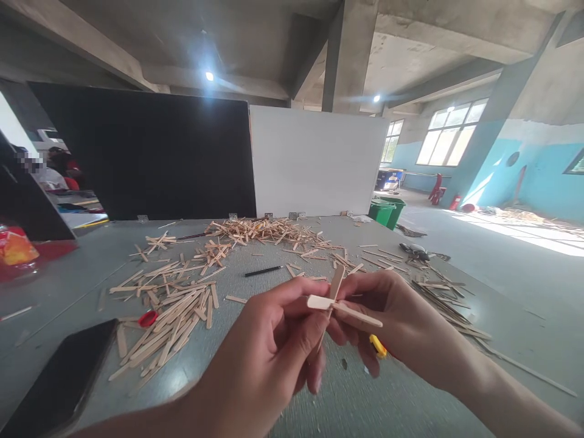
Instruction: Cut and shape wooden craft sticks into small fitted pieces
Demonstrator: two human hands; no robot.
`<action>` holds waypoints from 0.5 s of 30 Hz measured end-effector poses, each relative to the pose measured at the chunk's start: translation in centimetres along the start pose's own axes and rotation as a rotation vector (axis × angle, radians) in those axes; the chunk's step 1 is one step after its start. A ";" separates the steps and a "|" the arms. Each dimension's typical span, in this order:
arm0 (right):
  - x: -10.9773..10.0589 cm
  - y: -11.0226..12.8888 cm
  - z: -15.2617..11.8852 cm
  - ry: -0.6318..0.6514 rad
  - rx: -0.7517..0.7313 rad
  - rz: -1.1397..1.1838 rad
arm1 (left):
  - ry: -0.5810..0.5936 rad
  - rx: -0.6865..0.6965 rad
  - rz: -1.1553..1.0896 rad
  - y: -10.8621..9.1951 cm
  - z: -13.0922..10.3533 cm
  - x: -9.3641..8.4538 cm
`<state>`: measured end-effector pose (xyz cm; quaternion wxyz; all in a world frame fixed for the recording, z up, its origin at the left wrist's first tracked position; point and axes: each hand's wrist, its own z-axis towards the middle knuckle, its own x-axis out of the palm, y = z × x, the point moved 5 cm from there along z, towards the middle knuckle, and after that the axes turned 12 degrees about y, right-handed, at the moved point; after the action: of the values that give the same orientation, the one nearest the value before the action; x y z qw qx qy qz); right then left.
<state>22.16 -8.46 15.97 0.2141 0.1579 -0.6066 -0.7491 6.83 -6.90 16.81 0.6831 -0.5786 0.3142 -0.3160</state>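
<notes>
Above the table's near part, my left hand (285,334) and my right hand (387,310) meet around a few crossed wooden craft sticks (336,283). One stick points up, one lies toward the left, and another slants toward the right. My left thumb and fingers pinch the crossing from the left and below. On the other side, my right fingers are closed on the same sticks. How the sticks are joined is hidden by my fingers. A yellow object (378,347), only partly visible, lies below my right hand.
Loose craft sticks (171,328) lie heaped on the left, with another pile (269,231) at the back. A black pen (263,271), a red cap (148,318) and a dark phone (61,377) are on the table (219,371). Black (173,158) and white panels (319,161) stand behind.
</notes>
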 end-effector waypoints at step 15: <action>0.7 0.6 -0.2 -0.170 -0.014 -0.127 | -0.028 0.134 -0.141 0.9 0.5 0.0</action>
<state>21.72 -9.15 16.53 0.1151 0.1301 -0.6062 -0.7761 7.31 -6.48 15.96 0.7007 -0.5565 0.2414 -0.3756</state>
